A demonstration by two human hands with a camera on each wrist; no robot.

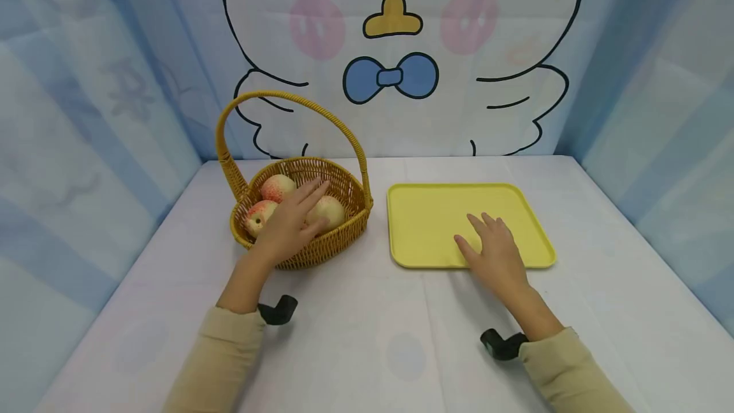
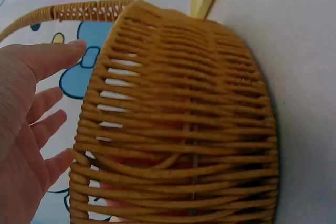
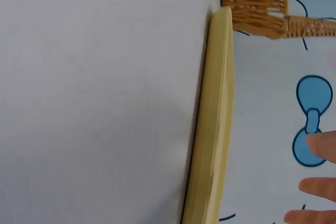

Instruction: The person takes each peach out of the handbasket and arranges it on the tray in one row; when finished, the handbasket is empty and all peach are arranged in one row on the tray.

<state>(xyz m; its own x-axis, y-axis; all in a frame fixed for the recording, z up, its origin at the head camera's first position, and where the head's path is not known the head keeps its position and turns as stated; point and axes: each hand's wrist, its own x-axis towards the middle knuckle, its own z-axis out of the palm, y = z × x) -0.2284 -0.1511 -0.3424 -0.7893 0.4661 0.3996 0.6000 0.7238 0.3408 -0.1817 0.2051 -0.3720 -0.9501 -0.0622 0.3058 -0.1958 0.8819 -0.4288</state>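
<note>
In the head view a wicker basket [image 1: 321, 250] with a tall arched handle stands at the left of the table. Three peaches show inside: a reddish peach [image 1: 278, 188] at the back, another peach [image 1: 258, 217] at the left, and a pale peach [image 1: 327, 213] at the right. Over the basket's opening my left hand [image 1: 289, 222] hovers, fingers spread; in the left wrist view it holds nothing. My right hand [image 1: 496, 253] is above the near edge of a yellow tray [image 1: 436, 222], its fingers apart and nothing in them.
A white cloth covers the table [image 1: 355, 343]. Behind it hangs a curtain [image 1: 395, 126] with a cartoon face and blue bow tie; blue-patterned curtains close off both sides. A dark strap-like piece sits at each wrist.
</note>
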